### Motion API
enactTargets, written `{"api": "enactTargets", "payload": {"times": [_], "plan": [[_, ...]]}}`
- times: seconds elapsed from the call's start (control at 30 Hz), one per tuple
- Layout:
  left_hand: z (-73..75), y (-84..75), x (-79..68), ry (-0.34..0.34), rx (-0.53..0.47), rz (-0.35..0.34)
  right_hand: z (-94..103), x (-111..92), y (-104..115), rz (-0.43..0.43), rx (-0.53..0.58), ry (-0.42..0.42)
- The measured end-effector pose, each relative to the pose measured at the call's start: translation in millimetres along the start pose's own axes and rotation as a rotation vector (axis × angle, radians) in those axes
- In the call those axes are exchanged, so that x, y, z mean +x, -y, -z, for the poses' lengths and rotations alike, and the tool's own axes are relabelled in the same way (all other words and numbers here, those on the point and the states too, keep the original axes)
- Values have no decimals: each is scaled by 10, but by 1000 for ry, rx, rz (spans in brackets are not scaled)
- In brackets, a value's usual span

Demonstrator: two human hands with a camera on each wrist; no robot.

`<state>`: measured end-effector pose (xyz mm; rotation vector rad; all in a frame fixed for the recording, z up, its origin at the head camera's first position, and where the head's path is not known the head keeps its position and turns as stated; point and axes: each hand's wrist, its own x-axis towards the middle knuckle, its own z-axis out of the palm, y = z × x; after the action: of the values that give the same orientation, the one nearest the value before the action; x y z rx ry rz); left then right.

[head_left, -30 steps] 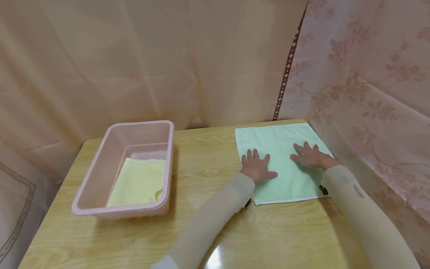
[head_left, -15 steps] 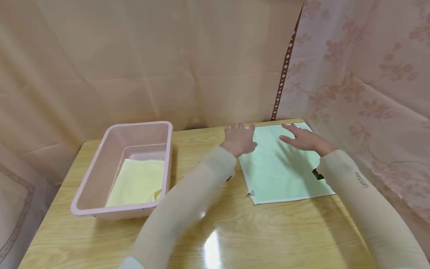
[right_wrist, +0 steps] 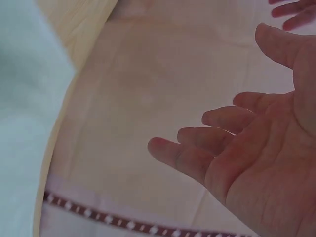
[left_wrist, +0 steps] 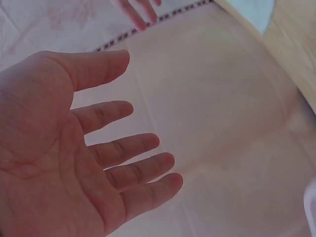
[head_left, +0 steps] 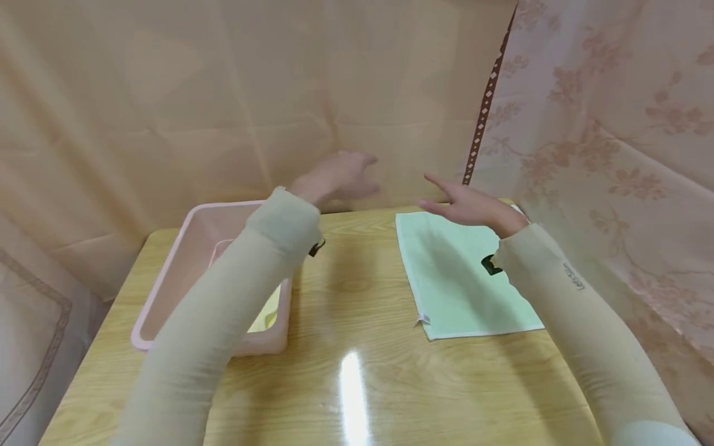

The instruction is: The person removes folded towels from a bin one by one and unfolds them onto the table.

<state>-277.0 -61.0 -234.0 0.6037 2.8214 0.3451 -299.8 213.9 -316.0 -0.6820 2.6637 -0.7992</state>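
A mint-green towel [head_left: 463,279] lies spread flat on the right part of the wooden table, a small white tag at its near left corner. My right hand [head_left: 474,205] is raised above the towel's far side, fingers extended and nothing in it. Blurred in the head view, my left hand [head_left: 340,176] hovers over the table's back edge, between the pink basin and the towel. In the left wrist view the palm of the left hand [left_wrist: 74,158] shows, fingers spread and holding nothing. The right wrist view shows the right palm [right_wrist: 261,153] bare, its fingers slightly bent.
A pink plastic basin [head_left: 167,282] stands on the left of the wooden table [head_left: 379,378]. Inside it lies a yellow cloth [head_left: 266,313], mostly hidden behind my left forearm. A beige curtain [head_left: 390,80] hangs behind the table, and a flowered one [head_left: 625,142] on the right.
Both hands have lifted off the green towel where they rested flat. The left has moved up and left toward the basin, the right up and slightly left. The towel stays in place.
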Motion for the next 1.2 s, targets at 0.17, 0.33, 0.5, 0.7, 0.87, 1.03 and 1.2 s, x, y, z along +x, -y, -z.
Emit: {"api": "enactTargets", "payload": {"times": [0.17, 0.33, 0.5, 0.7, 0.87, 1.03, 1.2], "plan": [[174, 327, -174, -9, 2, 10, -53, 84, 223, 77, 87, 1], [253, 630, -416, -10, -26, 19, -214, 145, 449, 142, 205, -5], [219, 910, -640, -36, -14, 5, -424, 170, 658, 192, 261, 0], [96, 1245, -897, -64, -49, 22, -665, 149, 857, 229, 380, 49], [12, 1581, -1061, -53, -117, 12, -930, 211, 933, 198, 552, 95], [-44, 1798, -1155, 3, -255, 27, -1241, 300, 982, 178, 761, 150], [-135, 1907, -1178, 34, -349, 81, -1535, 406, 1093, 154, 890, 195]]}}
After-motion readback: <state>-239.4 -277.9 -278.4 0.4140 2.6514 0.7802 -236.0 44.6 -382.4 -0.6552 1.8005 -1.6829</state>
